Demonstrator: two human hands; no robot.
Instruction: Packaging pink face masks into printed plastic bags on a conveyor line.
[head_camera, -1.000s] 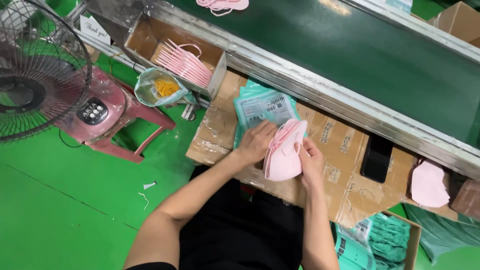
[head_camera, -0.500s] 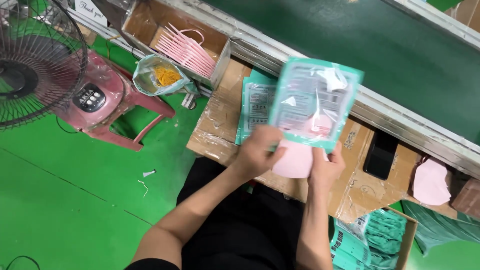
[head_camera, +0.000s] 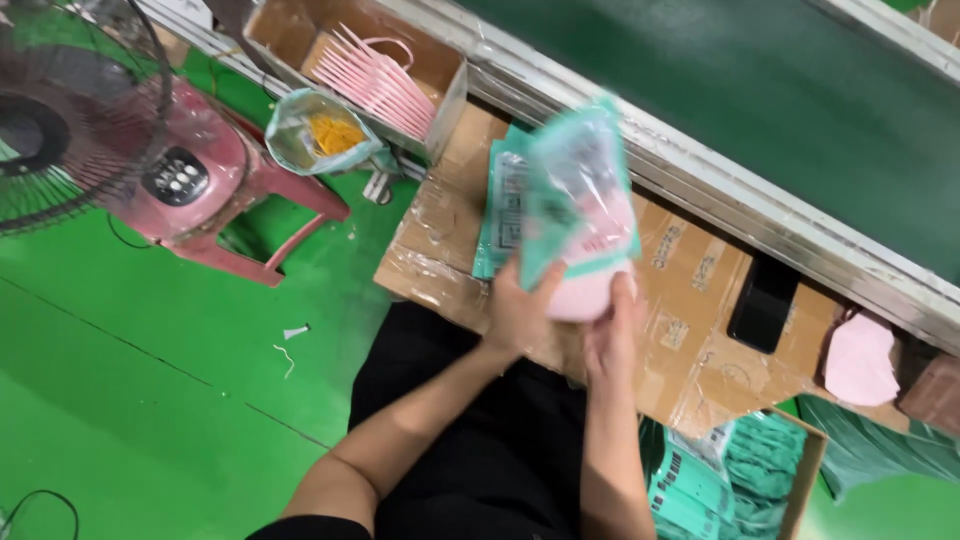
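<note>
While both hands, left hand (head_camera: 520, 312) and right hand (head_camera: 612, 335), grip the teal pouch (head_camera: 580, 190), cardboard edge (head_camera: 430, 290) lies near.

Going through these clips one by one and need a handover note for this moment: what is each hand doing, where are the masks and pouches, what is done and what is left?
Left hand: grips the lower edge of a teal pouch, raised above the cardboard worktop.
Right hand: holds the pink masks at the pouch mouth.
Done: masks partly inside the pouch; their lower end shows below it.
Left: masks not fully in; pouch not closed.
Nearby: flat teal pouches lie on the worktop, loose pink masks stand in the cardboard box at the conveyor, one pink mask lies to the right.
</note>
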